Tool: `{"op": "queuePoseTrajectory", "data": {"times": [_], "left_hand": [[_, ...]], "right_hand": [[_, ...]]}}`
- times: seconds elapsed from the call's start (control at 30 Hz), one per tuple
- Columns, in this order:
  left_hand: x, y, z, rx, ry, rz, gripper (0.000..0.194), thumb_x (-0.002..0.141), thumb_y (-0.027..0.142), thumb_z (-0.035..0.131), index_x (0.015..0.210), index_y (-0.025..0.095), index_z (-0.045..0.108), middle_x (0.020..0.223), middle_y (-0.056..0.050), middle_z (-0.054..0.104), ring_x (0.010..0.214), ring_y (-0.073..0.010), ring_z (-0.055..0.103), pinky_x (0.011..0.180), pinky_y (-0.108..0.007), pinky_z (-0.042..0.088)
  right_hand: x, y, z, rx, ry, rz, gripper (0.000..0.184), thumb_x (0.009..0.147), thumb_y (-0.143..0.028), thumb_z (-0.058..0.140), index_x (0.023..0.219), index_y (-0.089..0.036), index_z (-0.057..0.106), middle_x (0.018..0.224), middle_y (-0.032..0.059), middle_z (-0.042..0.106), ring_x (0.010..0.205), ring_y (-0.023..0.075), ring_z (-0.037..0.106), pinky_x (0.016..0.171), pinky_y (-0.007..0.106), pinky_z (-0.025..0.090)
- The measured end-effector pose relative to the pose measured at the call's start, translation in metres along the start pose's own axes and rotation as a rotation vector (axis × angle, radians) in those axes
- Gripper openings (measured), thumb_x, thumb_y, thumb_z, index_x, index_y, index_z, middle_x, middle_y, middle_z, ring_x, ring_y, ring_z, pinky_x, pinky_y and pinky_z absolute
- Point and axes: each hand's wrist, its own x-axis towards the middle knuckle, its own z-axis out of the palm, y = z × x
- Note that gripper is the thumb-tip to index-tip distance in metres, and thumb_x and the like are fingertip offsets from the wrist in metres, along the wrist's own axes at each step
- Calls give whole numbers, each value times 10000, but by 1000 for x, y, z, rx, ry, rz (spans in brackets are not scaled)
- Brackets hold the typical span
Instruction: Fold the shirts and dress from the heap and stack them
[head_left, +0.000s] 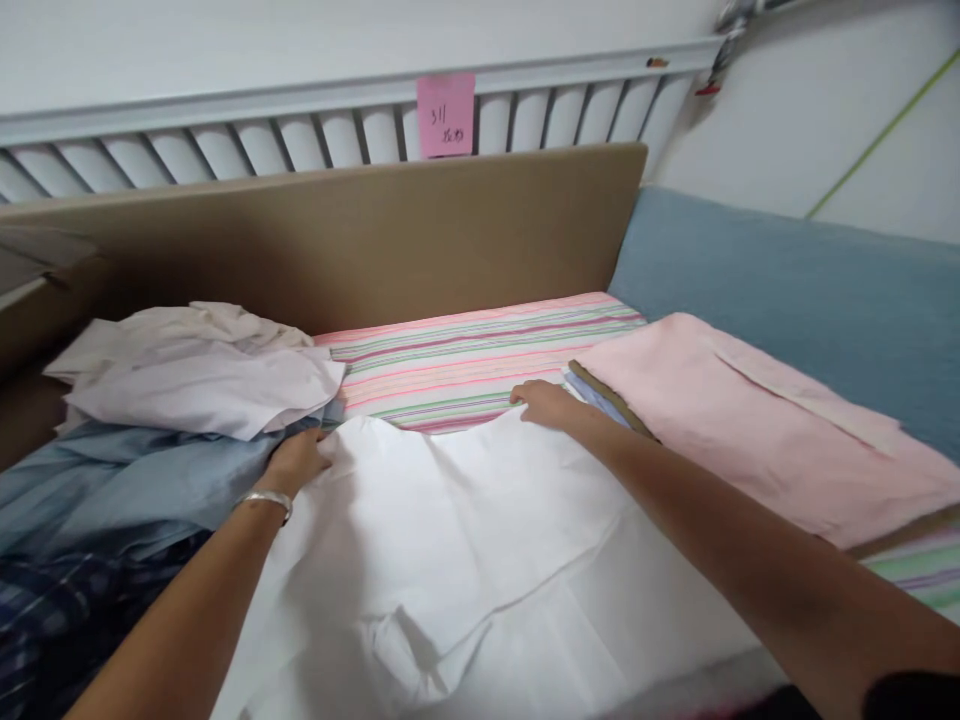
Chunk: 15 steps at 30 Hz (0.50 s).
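Observation:
A white garment (450,510) lies spread out in front of me, with a crease across it and a crumpled bit near the bottom. My left hand (298,462), with a silver bangle at the wrist, has its fingers closed on the garment's far left corner. At the far right corner my right hand (551,403) pinches the fabric, its fingers bent over the edge. Between the two hands the garment's far edge dips slightly. Beneath it is a striped sheet (480,345) in pink, green and white.
Rumpled white clothes (202,375) lie on blue-grey cloth (150,475) at left, above dark plaid fabric (45,610). Folded clothes with a pink one (735,420) on top lie right. A brown board (390,240) stands behind, before a white radiator (300,140) bearing a pink note (445,115).

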Motion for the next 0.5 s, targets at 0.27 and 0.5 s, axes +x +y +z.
{"op": "queuePoseTrajectory", "data": {"times": [0.27, 0.5], "left_hand": [[-45, 11, -42, -9, 195, 60, 269, 810, 302, 457, 927, 119, 616, 918, -100, 668, 903, -263, 611, 783, -330, 431], [-167, 6, -24, 74, 537, 399, 130, 834, 231, 495, 843, 192, 619, 827, -47, 623, 806, -212, 560, 792, -367, 407]], "right_hand": [[-38, -1, -18, -60, 144, -83, 184, 792, -205, 497, 892, -186, 650, 1011, 71, 635, 986, 215, 536, 902, 343, 336], [-130, 10, -7, -86, 454, -205, 167, 842, -198, 450, 802, -202, 613, 903, 29, 649, 913, 206, 553, 956, 401, 271]]}}
